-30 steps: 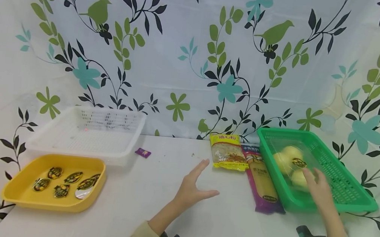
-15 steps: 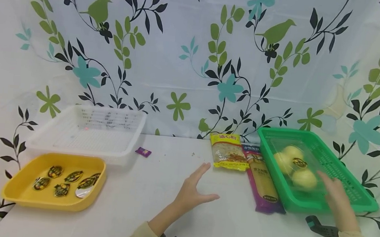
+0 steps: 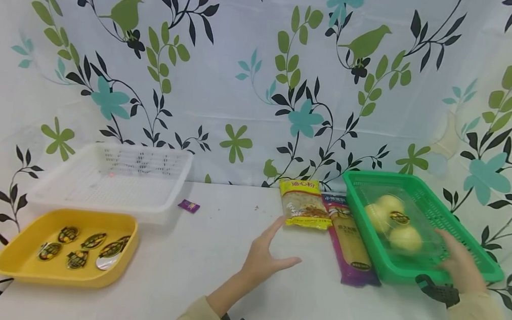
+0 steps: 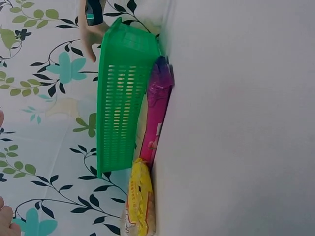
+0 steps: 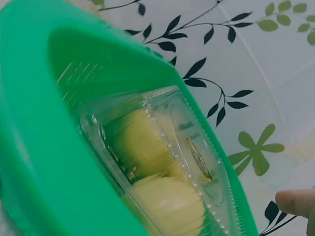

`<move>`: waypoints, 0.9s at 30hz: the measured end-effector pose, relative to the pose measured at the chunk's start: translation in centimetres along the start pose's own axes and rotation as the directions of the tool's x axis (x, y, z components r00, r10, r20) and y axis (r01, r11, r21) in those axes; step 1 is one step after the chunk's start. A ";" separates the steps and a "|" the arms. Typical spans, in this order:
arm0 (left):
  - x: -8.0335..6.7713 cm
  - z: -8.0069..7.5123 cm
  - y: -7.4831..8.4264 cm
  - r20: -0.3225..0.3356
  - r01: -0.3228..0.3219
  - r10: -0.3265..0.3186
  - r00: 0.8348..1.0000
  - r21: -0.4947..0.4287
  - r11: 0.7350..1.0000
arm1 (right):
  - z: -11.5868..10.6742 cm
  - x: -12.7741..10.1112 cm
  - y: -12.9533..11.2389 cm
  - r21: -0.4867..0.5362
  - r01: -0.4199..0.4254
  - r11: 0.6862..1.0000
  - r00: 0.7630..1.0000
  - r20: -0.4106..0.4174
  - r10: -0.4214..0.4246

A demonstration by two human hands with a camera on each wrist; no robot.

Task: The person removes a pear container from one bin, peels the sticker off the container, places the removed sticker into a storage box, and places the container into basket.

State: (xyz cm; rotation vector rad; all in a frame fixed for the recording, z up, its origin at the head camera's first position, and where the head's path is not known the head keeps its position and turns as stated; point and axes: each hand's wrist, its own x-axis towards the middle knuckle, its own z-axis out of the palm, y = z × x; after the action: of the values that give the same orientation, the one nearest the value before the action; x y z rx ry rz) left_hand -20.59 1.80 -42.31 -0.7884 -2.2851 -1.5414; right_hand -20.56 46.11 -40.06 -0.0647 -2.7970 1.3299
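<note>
My left hand (image 3: 270, 251) rests open on the white table with its fingers spread, just short of a yellow food packet (image 3: 304, 205) and a long purple packet (image 3: 352, 244). My right hand (image 3: 459, 260) lies with relaxed fingers over the near right rim of the green basket (image 3: 387, 177), beside a clear plastic box (image 3: 397, 224) of round yellow pieces; it grips nothing. The right wrist view shows the clear plastic box (image 5: 162, 167) inside the green basket (image 5: 29, 147) and one fingertip (image 5: 295, 201). In the left wrist view the green basket (image 4: 120, 98) stands next to the purple packet (image 4: 156, 113) and the yellow food packet (image 4: 140, 201).
A white perforated basket (image 3: 112, 180) stands at the back left. In front of it is a yellow tray (image 3: 14, 263) with several small oval packets (image 3: 79, 248). A small purple wrapper (image 3: 188, 205) lies on the table. A flower-patterned cloth hangs behind.
My right hand has drawn back from over the clear box to the near right rim of the green basket. My left hand has hardly moved.
</note>
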 end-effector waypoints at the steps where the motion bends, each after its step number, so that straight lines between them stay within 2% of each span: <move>1: 0.1 0.1 0.1 -0.021 -0.003 0.003 1.000 -0.013 1.000 | 0.1 -0.6 -0.1 -0.100 0.086 0.991 0.996 -0.005 -0.087; 2: 0.2 0.2 0.1 -0.034 -0.001 0.000 0.999 -0.027 1.000 | 0.2 -1.1 -0.4 -0.182 0.167 0.969 0.985 0.000 -0.170; 3: 0.4 0.4 0.0 -0.041 0.007 -0.008 0.999 -0.040 0.999 | 0.2 -1.4 -0.6 -0.168 0.188 0.968 0.981 -0.005 -0.192; 9: 1.0 2.2 0.2 -0.006 0.045 -0.046 0.999 -0.102 0.994 | -0.1 -1.9 -0.6 -0.202 0.230 0.952 0.969 -0.038 -0.242; 15: 2.1 4.0 1.2 0.058 0.030 -0.025 0.998 -0.090 0.995 | 0.3 -2.0 -0.8 -0.235 0.211 0.949 0.970 -0.071 -0.233; 19: 2.5 5.7 1.9 0.102 0.051 -0.043 0.994 -0.083 0.995 | 0.6 -1.8 -0.9 -0.222 0.198 0.955 0.974 -0.062 -0.217; 24: 2.9 8.4 2.7 0.124 0.101 -0.089 0.988 -0.093 0.990 | 0.8 -1.6 -1.1 -0.216 0.189 0.958 0.976 -0.062 -0.207; 27: 2.9 10.0 3.1 0.131 0.159 -0.141 0.981 -0.136 0.978 | 1.1 -1.6 -1.2 -0.187 0.171 0.967 0.982 -0.051 -0.183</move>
State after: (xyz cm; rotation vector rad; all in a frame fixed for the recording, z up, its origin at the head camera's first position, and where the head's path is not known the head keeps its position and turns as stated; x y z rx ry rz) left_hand -20.45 12.64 -42.35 -0.7801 -2.3881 -1.7906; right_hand -19.03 44.39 -39.89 0.1291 -2.7821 1.0135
